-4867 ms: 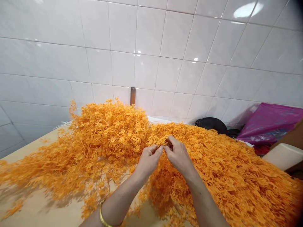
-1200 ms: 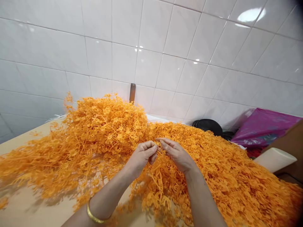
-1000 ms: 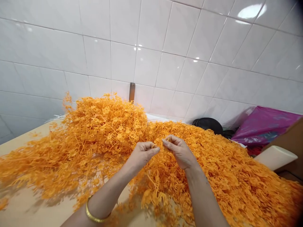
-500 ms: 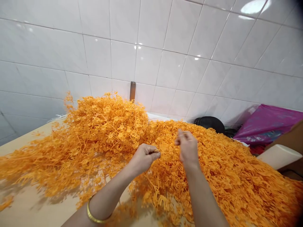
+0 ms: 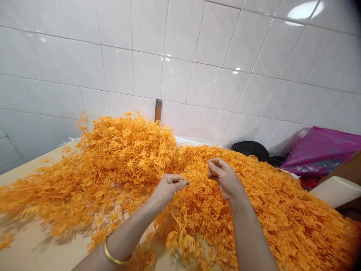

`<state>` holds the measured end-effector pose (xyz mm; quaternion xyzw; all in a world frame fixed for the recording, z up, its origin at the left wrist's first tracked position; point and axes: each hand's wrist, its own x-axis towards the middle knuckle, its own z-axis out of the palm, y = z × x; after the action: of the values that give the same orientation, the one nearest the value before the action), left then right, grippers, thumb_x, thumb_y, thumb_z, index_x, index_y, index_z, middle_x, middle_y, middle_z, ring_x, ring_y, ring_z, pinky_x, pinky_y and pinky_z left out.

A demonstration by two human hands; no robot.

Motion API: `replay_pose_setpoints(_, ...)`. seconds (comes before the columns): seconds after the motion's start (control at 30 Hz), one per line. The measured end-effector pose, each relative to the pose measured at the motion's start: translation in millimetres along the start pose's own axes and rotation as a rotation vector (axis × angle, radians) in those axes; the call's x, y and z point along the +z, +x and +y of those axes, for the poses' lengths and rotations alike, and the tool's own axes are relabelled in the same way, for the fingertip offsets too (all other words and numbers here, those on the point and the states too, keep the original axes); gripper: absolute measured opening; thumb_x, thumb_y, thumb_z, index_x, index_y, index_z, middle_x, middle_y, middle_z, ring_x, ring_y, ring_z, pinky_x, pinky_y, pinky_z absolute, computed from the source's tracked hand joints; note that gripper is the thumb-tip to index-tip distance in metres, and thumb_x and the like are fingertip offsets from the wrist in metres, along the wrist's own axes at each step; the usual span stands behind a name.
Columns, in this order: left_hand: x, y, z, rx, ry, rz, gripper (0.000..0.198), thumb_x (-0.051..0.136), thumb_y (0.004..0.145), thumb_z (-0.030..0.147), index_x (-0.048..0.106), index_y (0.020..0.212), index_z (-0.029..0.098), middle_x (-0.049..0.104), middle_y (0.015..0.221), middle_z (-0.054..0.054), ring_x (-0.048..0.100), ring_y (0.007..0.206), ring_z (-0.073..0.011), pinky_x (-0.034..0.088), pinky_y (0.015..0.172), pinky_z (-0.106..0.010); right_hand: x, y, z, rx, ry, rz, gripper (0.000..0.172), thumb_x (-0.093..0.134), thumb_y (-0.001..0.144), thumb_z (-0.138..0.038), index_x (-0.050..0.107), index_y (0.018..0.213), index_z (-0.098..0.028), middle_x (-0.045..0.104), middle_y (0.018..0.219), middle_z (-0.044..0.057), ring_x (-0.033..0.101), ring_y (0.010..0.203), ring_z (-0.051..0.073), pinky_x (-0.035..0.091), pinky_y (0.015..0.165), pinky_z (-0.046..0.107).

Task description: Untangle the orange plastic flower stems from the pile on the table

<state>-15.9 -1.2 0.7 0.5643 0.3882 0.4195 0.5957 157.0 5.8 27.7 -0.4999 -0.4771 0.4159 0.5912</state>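
Observation:
My left hand [image 5: 170, 188], a gold bangle on its wrist, is closed in a pinch on the stem of an orange plastic flower sprig [image 5: 182, 231]. The sprig's branched end seems to hang below that hand. To the right, my right hand [image 5: 222, 175] is closed too, thumb against fingertips; anything between them is too small to make out. A gap separates the two hands. Beneath and behind them lies a wide heap of loose orange pieces [image 5: 270, 203]. On the left rises a bushy pile of orange branched sprigs [image 5: 132, 146].
The pale tabletop [image 5: 31, 248] shows at front left. A white tiled wall [image 5: 146, 71] stands behind, with a brown upright strip [image 5: 158, 111] against it. At right are a black case [image 5: 250, 148], a purple bag [image 5: 318, 150] and a cream-coloured object [image 5: 338, 191].
My right hand has turned and its fingers now show more clearly, still pinched. My left hand has shifted slightly left and keeps its pinch on the stem.

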Motion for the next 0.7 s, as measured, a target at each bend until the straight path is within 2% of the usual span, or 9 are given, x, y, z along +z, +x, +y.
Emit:
replay_pose_setpoints(0.13,2.8,1,-2,0.056,0.076,-0.036,0.021,0.058,0.065,0.032,0.06,0.058,0.013,0.045,0.054,0.001,0.033,0.052,-0.0083,0.024,0.053,-0.023,-1,4,8,0.018,-0.052,-0.005,0.024,0.06,0.06,-0.028,0.054,0.081,-0.019,0.052,0.07,-0.002,0.04,0.047,0.005,0.032,0.046,0.021)
replay_pose_setpoints(0.2,3.8,1,-4,0.077,0.09,-0.046,0.018,0.057,0.065,0.03,0.061,0.062,0.013,0.047,0.056,0.001,0.035,0.054,-0.009,0.026,0.055,-0.023,0,3,9,0.01,-0.079,-0.049,0.023,0.057,0.063,-0.03,0.055,0.084,-0.019,0.05,0.068,-0.003,0.035,0.046,0.005,0.029,0.044,0.02)
replay_pose_setpoints(0.27,3.8,2,-5,0.096,0.097,-0.052,0.017,0.056,0.066,0.029,0.061,0.064,0.013,0.046,0.057,0.001,0.035,0.055,-0.0092,0.027,0.056,-0.023,3,0,7,-0.015,-0.123,-0.124,0.021,0.054,0.069,-0.036,0.057,0.081,-0.02,0.046,0.063,-0.004,0.033,0.045,0.006,0.027,0.043,0.021)
replay_pose_setpoints(0.33,2.8,2,-6,0.114,0.109,-0.059,0.018,0.054,0.067,0.03,0.059,0.062,0.013,0.042,0.054,0.003,0.032,0.052,-0.0083,0.025,0.053,-0.023,6,-4,5,-0.054,-0.208,-0.222,0.023,0.053,0.071,-0.041,0.059,0.078,-0.02,0.047,0.062,-0.002,0.039,0.051,0.008,0.029,0.046,0.021)
replay_pose_setpoints(0.4,1.6,2,-6,0.136,0.112,-0.052,0.019,0.053,0.068,0.03,0.055,0.059,0.013,0.038,0.052,0.004,0.028,0.049,-0.0074,0.023,0.051,-0.023,9,-7,3,-0.088,-0.316,-0.31,0.024,0.058,0.068,-0.042,0.062,0.078,-0.02,0.052,0.07,0.001,0.047,0.066,0.013,0.033,0.053,0.022)
replay_pose_setpoints(0.47,0.3,3,-5,0.146,0.103,-0.021,0.017,0.052,0.067,0.028,0.052,0.058,0.014,0.035,0.05,0.005,0.026,0.048,-0.0067,0.021,0.049,-0.022,12,-9,4,-0.094,-0.401,-0.411,0.024,0.063,0.063,-0.041,0.063,0.076,-0.02,0.054,0.075,0.002,0.047,0.073,0.016,0.035,0.058,0.024)
replay_pose_setpoints(0.57,-1.7,4,-6,0.142,0.121,0.03,0.017,0.05,0.067,0.026,0.046,0.056,0.015,0.031,0.048,0.006,0.024,0.045,-0.006,0.019,0.046,-0.021,17,-9,9,-0.106,-0.45,-0.521,0.023,0.059,0.067,-0.041,0.058,0.061,-0.019,0.047,0.06,-0.002,0.041,0.058,0.012,0.03,0.054,0.023)
replay_pose_setpoints(0.63,-3.1,5,-6,0.148,0.163,0.032,0.017,0.05,0.067,0.026,0.044,0.055,0.015,0.03,0.046,0.006,0.025,0.044,-0.006,0.019,0.045,-0.021,21,-8,13,-0.177,-0.482,-0.493,0.028,0.054,0.072,-0.04,0.053,0.054,-0.018,0.041,0.055,-0.003,0.036,0.054,0.01,0.028,0.052,0.023)
replay_pose_setpoints(0.7,-4.0,6,-7,0.153,0.194,0.016,0.016,0.049,0.067,0.024,0.043,0.055,0.015,0.031,0.046,0.006,0.027,0.044,-0.006,0.02,0.045,-0.021,25,-8,15,-0.269,-0.507,-0.411,0.029,0.051,0.074,-0.038,0.053,0.054,-0.018,0.042,0.058,-0.002,0.039,0.058,0.011,0.029,0.055,0.024)
